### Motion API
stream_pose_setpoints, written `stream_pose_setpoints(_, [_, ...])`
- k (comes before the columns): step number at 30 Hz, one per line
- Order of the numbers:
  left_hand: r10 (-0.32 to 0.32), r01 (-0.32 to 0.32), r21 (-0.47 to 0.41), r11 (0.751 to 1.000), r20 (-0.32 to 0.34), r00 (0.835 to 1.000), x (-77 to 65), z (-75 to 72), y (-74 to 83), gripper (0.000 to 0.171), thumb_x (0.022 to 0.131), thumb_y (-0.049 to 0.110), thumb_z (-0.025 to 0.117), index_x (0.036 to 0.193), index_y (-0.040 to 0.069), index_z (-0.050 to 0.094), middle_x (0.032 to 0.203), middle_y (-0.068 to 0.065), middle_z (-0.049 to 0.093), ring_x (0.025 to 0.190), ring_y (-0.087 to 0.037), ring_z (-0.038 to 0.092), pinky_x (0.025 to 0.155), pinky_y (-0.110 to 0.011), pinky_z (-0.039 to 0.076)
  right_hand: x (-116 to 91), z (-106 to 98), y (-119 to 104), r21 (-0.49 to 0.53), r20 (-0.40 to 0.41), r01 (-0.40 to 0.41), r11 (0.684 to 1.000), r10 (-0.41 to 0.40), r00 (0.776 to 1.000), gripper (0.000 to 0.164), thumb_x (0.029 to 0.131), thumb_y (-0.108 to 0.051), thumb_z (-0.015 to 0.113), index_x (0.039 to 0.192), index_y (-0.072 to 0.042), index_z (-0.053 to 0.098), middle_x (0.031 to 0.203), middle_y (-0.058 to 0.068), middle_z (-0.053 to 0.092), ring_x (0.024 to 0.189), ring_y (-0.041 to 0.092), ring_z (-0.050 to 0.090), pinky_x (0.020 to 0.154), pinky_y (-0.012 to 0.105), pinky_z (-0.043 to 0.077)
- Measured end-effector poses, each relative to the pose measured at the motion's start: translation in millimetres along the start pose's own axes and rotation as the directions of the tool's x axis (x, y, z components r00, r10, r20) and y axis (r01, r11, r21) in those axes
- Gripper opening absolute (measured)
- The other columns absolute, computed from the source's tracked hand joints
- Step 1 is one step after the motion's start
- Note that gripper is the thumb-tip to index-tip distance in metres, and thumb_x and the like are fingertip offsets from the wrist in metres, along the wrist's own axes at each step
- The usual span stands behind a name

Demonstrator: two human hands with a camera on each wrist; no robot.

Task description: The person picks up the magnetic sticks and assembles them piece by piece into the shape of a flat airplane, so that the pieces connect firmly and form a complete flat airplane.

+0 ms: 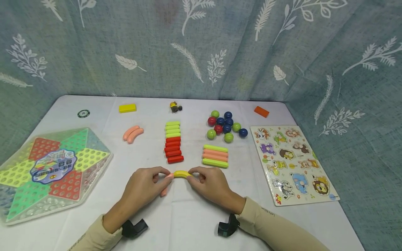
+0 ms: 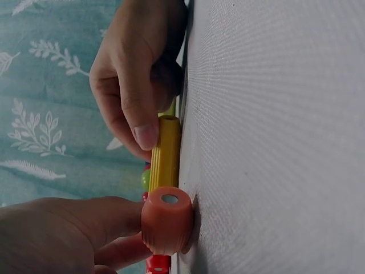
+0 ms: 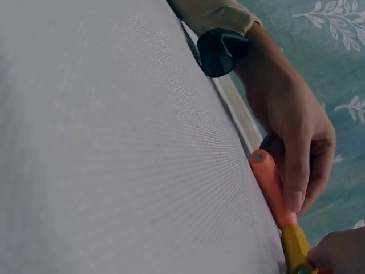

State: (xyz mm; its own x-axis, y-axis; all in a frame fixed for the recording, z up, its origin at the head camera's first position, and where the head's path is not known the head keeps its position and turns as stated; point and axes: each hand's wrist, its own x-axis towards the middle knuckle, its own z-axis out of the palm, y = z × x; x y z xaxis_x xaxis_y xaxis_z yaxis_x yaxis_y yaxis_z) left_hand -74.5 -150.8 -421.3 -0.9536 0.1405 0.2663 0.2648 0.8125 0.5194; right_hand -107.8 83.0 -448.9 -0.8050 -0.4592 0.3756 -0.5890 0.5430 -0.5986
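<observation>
game board (image 1: 82, 176) is off to the left, animal puzzle (image 1: 290, 164) to the right. just past the hands there's a column of green sticks (image 1: 173, 129) and red sticks (image 1: 173, 150), plus a green-and-pink set (image 1: 215, 156) beside it, so not much room that way. further back: a pink pair (image 1: 135, 135), bunch of balls (image 1: 226, 128), yellow block (image 1: 127, 108), bee (image 1: 174, 107), orange block (image 1: 261, 111) and a chip (image 1: 83, 113).

the yellow piece (image 1: 181, 174) is front and centre between the hands, short, slightly curved, ridged, hole in the end. it meets the pink piece (image 3: 269, 181) end to end, and that one angles back toward the person, partly covered by the left hand (image 1: 144, 185) from above. left thumb and fingers pinch the pink piece, right hand (image 1: 211, 182) pinches the other end of the yellow one, both grips closed right down to the pieces.

table (image 1: 194, 223) has a white, lightly creased cloth, with a grey-green curtain (image 1: 150, 38) with white leaves behind.
</observation>
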Motion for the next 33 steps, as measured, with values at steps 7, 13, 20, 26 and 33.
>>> stream_pose_setpoints(7, [0.029,-0.025,-0.063,0.998,0.062,0.998,-1.9,1.8,1.6,0.016,0.075,0.047,0.074,0.068,0.039,0.062,0.046,0.017,0.02,0.045,0.0,0.021,0.042,-0.022,0.02,-0.4,0.4,0.0,-0.028,-0.03,0.007,1.0,-0.007,1.0,0.022,0.086,-0.035,0.066,0.103,-0.023,0.071,0.052,-0.015,0.037,0.045,-0.001,0.032,0.042,0.018,0.023])
stream_pose_setpoints(13, [0.053,-0.04,-0.101,0.994,0.134,0.99,0.0,3.9,4.4,0.029,0.077,0.043,0.074,0.103,0.031,0.068,0.049,0.016,0.026,0.046,0.0,0.021,0.043,-0.021,0.02,-0.1,-1.3,-1.6,-0.045,-0.053,-0.05,0.998,0.048,0.997,0.026,0.082,-0.044,0.068,0.095,-0.021,0.067,0.054,-0.012,0.039,0.047,0.002,0.034,0.043,0.02,0.027])
stream_pose_setpoints(20, [0.087,-0.065,-0.091,0.994,0.266,0.96,-2.2,1.2,6.7,0.045,0.078,0.031,0.071,0.121,0.032,0.06,0.049,0.016,0.033,0.042,0.0,0.028,0.042,-0.021,0.024,-0.4,0.6,-0.6,-0.021,0.009,-0.007,1.0,0.008,1.0,0.026,0.083,-0.046,0.066,0.094,-0.023,0.072,0.055,-0.015,0.047,0.048,-0.001,0.036,0.044,0.019,0.027])
stream_pose_setpoints(26, [0.086,-0.061,-0.113,0.992,0.238,0.967,-2.7,2.6,6.2,0.028,0.079,0.042,0.072,0.105,0.036,0.066,0.047,0.016,0.031,0.043,0.001,0.026,0.042,-0.021,0.023,-1.0,2.0,1.2,0.03,0.11,0.186,0.982,-0.188,0.976,0.027,0.089,-0.033,0.063,0.113,-0.024,0.069,0.075,-0.018,0.065,0.06,-0.012,0.046,0.051,0.012,0.035])
stream_pose_setpoints(33, [0.072,-0.066,-0.058,0.996,0.115,0.991,-1.7,2.0,1.0,0.012,0.077,0.042,0.075,0.085,0.034,0.07,0.045,0.018,0.028,0.042,0.002,0.023,0.042,-0.021,0.021,2.5,0.6,-1.7,0.077,0.078,0.092,0.993,-0.098,0.992,0.019,0.09,-0.029,0.062,0.105,-0.022,0.071,0.05,-0.014,0.035,0.044,-0.002,0.029,0.043,0.017,0.022])
